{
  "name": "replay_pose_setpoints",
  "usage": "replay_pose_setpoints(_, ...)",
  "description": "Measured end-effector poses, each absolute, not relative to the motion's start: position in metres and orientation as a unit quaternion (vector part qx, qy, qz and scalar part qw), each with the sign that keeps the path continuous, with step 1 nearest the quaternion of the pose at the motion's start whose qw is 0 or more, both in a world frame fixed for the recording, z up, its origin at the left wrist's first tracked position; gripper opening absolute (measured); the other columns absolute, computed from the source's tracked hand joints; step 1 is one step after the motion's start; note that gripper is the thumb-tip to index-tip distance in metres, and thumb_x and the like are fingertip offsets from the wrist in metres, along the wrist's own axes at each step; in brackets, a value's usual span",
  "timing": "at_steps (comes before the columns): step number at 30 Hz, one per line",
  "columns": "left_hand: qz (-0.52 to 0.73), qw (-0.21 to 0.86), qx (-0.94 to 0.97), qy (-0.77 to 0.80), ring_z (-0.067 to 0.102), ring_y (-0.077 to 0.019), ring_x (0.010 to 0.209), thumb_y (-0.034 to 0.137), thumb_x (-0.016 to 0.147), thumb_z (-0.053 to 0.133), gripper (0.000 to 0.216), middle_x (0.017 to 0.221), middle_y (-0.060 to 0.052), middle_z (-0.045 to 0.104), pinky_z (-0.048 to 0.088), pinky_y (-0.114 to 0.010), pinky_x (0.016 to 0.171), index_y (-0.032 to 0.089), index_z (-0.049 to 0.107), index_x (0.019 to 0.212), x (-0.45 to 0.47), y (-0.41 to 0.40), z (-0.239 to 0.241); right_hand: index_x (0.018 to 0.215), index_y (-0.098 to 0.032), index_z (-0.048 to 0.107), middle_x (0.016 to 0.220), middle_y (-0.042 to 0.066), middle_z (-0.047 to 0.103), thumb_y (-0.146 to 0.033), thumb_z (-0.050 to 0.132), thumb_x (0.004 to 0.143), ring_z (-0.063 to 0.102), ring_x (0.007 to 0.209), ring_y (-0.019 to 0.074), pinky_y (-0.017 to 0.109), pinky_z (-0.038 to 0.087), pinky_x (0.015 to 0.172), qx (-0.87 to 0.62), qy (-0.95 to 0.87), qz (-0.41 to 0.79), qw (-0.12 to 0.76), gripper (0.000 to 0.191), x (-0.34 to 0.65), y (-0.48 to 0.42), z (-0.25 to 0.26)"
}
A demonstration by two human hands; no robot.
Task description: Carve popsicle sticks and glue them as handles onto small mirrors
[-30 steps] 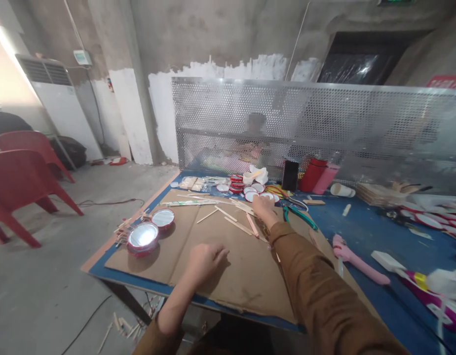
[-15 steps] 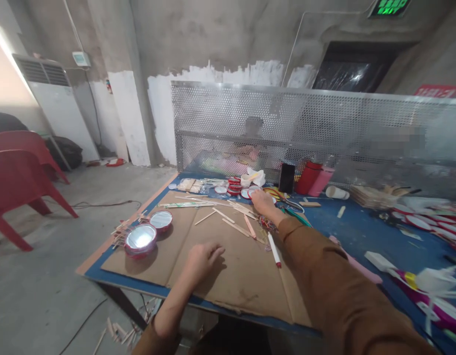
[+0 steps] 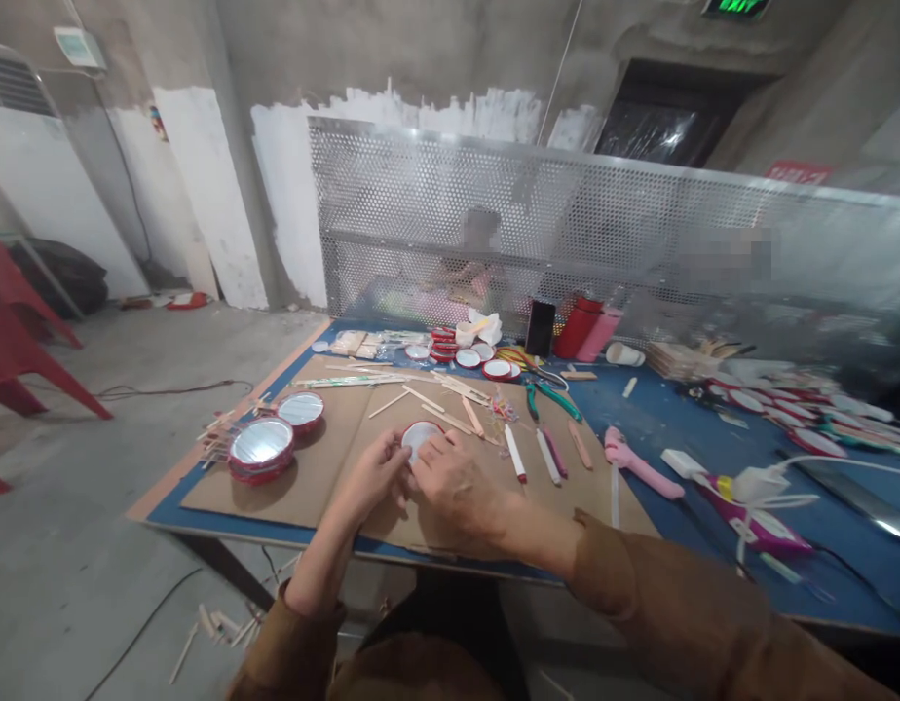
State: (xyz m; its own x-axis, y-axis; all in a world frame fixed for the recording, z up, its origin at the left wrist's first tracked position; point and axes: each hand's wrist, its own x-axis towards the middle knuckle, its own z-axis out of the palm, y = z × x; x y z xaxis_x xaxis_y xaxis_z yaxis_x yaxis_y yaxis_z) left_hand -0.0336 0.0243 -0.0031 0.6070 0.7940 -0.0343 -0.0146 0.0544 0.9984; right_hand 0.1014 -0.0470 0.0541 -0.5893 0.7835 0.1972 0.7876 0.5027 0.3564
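Note:
Both my hands meet over the brown cardboard sheet (image 3: 311, 467) on the blue table (image 3: 713, 545). Between them is a small round red-rimmed mirror (image 3: 419, 436). My left hand (image 3: 373, 475) curls its fingers round the mirror's left edge. My right hand (image 3: 454, 477) pinches its lower right edge. Thin wooden sticks (image 3: 450, 414) lie just beyond the mirror on the cardboard. More small red-rimmed mirrors (image 3: 486, 362) lie further back.
Two larger red-rimmed mirrors (image 3: 264, 448) sit at the cardboard's left. Markers (image 3: 515, 453), green-handled pliers (image 3: 559, 399) and a pink tool (image 3: 640, 467) lie to the right. A perforated metal screen (image 3: 567, 234) stands behind, with a person beyond it. Red chairs (image 3: 12, 341) stand at left.
My right hand came back from the mirrors at the far side with one small mirror. My left hand rose from the cardboard to meet it. The view tilted down and right.

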Motion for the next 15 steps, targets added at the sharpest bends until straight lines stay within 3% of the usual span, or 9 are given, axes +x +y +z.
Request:
replay_pose_setpoints(2, 0.299, 0.648, 0.616, 0.334, 0.055, -0.011, 0.036, 0.048, 0.082, 0.047, 0.042, 0.052, 0.004, 0.057, 0.045, -0.018, 0.031, 0.014, 0.045, 0.106, -0.032, 0.024, -0.004, 0.09, -0.015, 0.06, 0.09, 0.009, 0.062, -0.016, 0.039, 0.089, 0.053, 0.086, 0.0205, 0.034, 0.037, 0.077, -0.499, -0.845, -0.189, 0.027, 0.021, 0.115, -0.041, 0.056)
replay_pose_setpoints(6, 0.283, 0.609, 0.651, 0.355, 0.052, -0.0108, 0.032, 0.04, 0.085, 0.041, 0.039, 0.044, 0.006, 0.052, 0.042, -0.017, 0.03, 0.014, 0.05, 0.112, -0.03, 0.024, -0.002, 0.095, -0.015, 0.06, 0.096, 0.01, 0.062, -0.023, 0.041, 0.092, 0.055, 0.093, 0.0187, 0.031, 0.039, 0.082, -0.753, -0.643, -0.135, 0.025, 0.021, 0.156, -0.021, 0.06)
replay_pose_setpoints(8, 0.272, 0.587, 0.674, 0.357, 0.052, -0.0109, 0.032, 0.035, 0.086, 0.04, 0.036, 0.042, 0.006, 0.05, 0.04, -0.016, 0.03, 0.015, 0.053, 0.114, -0.03, 0.024, -0.001, 0.099, -0.011, 0.06, 0.098, 0.013, 0.062, -0.027, 0.047, 0.09, 0.056, 0.095, 0.0196, 0.031, 0.042, 0.082, -0.784, -0.608, -0.123, 0.009, 0.022, 0.175, -0.014, 0.057)
replay_pose_setpoints(11, 0.277, 0.564, 0.691, 0.358, 0.054, -0.0109, 0.035, 0.026, 0.083, 0.044, 0.034, 0.046, 0.006, 0.052, 0.041, -0.016, 0.031, 0.016, 0.054, 0.114, -0.028, 0.023, -0.002, 0.102, -0.012, 0.059, 0.101, 0.009, 0.062, -0.032, 0.052, 0.088, 0.059, 0.091, 0.0178, 0.034, 0.047, 0.08, -0.805, -0.584, -0.105, -0.012, 0.025, 0.192, -0.006, 0.045)
replay_pose_setpoints(15, 0.294, 0.558, 0.67, 0.391, 0.055, -0.0108, 0.038, 0.021, 0.078, 0.051, 0.033, 0.053, 0.005, 0.055, 0.042, -0.017, 0.032, 0.014, 0.053, 0.11, -0.026, 0.024, -0.005, 0.09, -0.009, 0.066, 0.093, 0.017, 0.066, -0.016, 0.049, 0.085, 0.062, 0.092, 0.024, 0.031, 0.045, 0.075, -0.811, -0.578, -0.095, -0.013, 0.019, 0.197, 0.005, 0.031)
